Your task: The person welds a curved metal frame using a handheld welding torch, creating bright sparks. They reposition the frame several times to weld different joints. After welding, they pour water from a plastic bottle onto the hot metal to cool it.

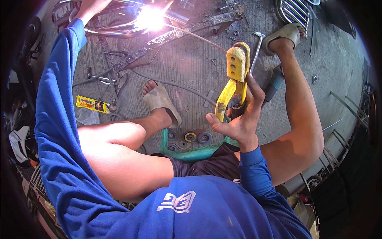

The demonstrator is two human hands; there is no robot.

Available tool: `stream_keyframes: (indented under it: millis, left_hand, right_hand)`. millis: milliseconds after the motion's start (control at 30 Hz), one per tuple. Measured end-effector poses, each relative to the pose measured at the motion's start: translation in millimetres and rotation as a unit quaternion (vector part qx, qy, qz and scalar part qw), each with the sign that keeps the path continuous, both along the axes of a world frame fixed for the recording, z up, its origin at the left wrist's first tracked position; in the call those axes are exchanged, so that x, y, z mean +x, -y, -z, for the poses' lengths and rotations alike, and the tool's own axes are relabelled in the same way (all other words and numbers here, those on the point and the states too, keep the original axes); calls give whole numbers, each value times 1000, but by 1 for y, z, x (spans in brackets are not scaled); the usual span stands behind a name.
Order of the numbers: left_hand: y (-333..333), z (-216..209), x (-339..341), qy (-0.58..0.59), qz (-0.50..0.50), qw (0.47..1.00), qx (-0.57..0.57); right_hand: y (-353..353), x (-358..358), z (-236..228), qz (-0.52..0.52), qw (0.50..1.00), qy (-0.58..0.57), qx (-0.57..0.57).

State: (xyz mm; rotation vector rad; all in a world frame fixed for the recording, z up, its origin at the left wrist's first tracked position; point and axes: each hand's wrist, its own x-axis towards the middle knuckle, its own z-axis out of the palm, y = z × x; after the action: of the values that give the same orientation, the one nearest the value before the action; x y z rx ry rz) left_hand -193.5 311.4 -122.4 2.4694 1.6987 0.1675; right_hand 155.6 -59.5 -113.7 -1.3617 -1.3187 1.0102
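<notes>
My right hand (246, 119) is closed around the handle of a yellow welding electrode holder (236, 61). From its jaws a thin welding rod (199, 38) runs up and left to a blinding white arc (150, 18). The arc burns against shiny bent metal tubes (113, 31), and its glare hides the joint. At the top left, my left hand (92, 8) is beside these tubes; its fingers are cut off by the picture's edge, so its grip does not show.
A rusty steel bar (171, 36) lies below the tubes. Cables (175, 84) cross the concrete floor. A hammer (258, 49) and a blue power tool (273, 85) lie at right. Grinding discs (204, 138) sit by a green stool (191, 154) between my legs. At left is a yellow packet (92, 104).
</notes>
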Motion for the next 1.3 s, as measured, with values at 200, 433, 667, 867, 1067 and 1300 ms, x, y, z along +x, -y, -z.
stream_keyframes:
  millis: [200,433,667,867,1067,1300]
  left_hand:
    - [-6,0,-4,-18,20,1000,-1]
    - [-2,-3,-1,-17,-36,999,-16]
    - [2,-3,-1,-17,-24,1000,-7]
    - [1,-2,-2,-14,-20,1000,-7]
    - [2,-1,-4,-17,-16,1000,-10]
    - [-5,0,-8,-26,-10,1000,-13]
  right_hand:
    - [2,2,1,25,998,49,18]
    - [2,4,0,14,998,68,1]
    - [0,1,0,-3,998,59,-15]
    - [0,-1,-3,2,1000,2,-12]
    - [0,-4,-2,3,999,-51,-12]
    - [4,2,5,-10,999,-29,-27]
